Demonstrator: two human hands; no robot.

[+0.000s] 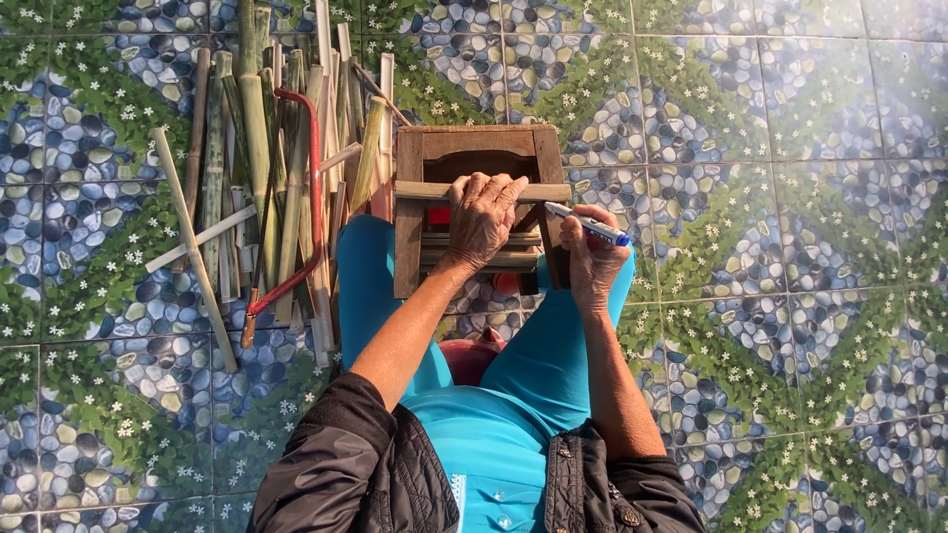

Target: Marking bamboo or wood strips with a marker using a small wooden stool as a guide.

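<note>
- Head view: a flat bamboo strip (482, 190) lies across the top of a small wooden stool (410, 212), under the left hand (481, 219).
- The left fingers (494, 188) are pressed together, curled down over the strip and pinning it to the stool.
- The right hand (591, 259), just right of those fingers, has its fingers clamped on a blue and white marker (590, 225), whose tip sits at the stool's right edge near the strip's end.
- Below the fingers, the person's turquoise trousers (533, 370) flank the stool.
- Well left of the fingers, a pile of bamboo sticks (259, 148) lies on the patterned tiled floor (790, 197), with a red-framed saw (314, 188) resting on top.
</note>
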